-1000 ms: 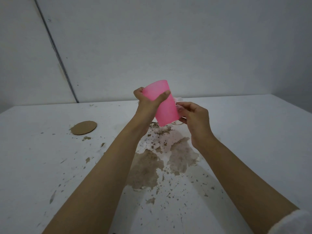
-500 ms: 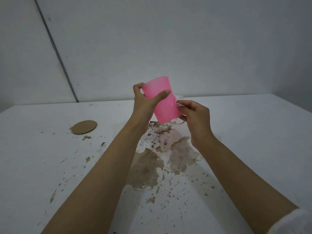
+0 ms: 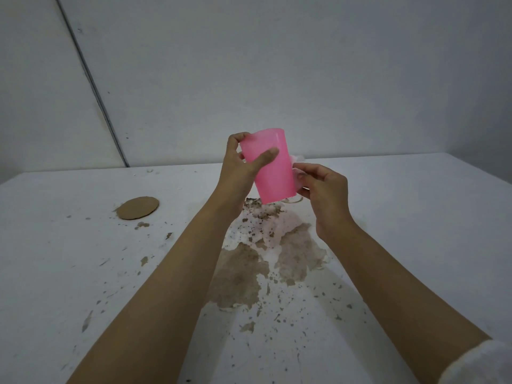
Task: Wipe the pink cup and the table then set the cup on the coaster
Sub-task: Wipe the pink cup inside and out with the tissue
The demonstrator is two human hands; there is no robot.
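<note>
Across the white table [image 3: 415, 217], a brown spill [image 3: 243, 275] pools under the forearms, with specks scattered around it; the table wipe looks not yet done. Risk, judged: lowering the cup or a sleeve [image 3: 482, 364] into the wet patch would re-soil it.

Cardboard coaster [image 3: 138, 208]: round, flat, far left, well apart from the cup. Brown flecks lie just beside it, so the cup's base could pick up dirt when set down.

Pink cup [image 3: 273, 169]: translucent plastic, tapered, held above the table, tilted slightly. No obvious stains visible on the near wall.

Left hand [image 3: 241, 173]: curled around the cup, thumb across the front, fingers over the rim. Grip is one-sided and the wall looks smooth, so a slip is possible.

Right hand [image 3: 324, 189]: fingers pinched closed on a white tissue [image 3: 297, 164], pressed to the cup's right side.
</note>
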